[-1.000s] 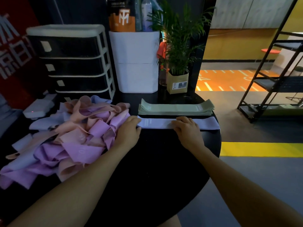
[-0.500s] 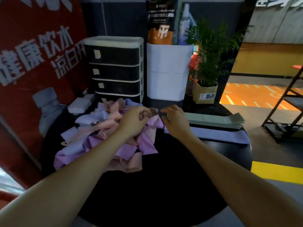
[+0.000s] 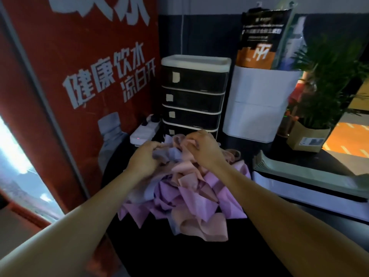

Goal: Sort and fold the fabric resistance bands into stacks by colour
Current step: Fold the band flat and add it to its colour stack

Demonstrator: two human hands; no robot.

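A loose pile of fabric bands (image 3: 187, 196) in pink, purple and pale lavender lies on the round black table (image 3: 179, 256). Both hands are at the far top of the pile. My left hand (image 3: 144, 160) has its fingers curled into a pale lavender band (image 3: 169, 155). My right hand (image 3: 201, 148) pinches a peach-pink band (image 3: 187, 141) at the top. To the right lies a flat stack of green bands (image 3: 295, 168), and in front of it a flat lavender band (image 3: 299, 187).
Behind the pile stand a black drawer unit (image 3: 193, 94), a white box (image 3: 259, 102) and a potted plant (image 3: 323, 92). A white power strip (image 3: 144, 131) lies at the left rear. A red banner (image 3: 79, 76) fills the left side.
Both hands left the flat lavender band and moved left onto the pile, then further back to its top. The view has swung to the left.
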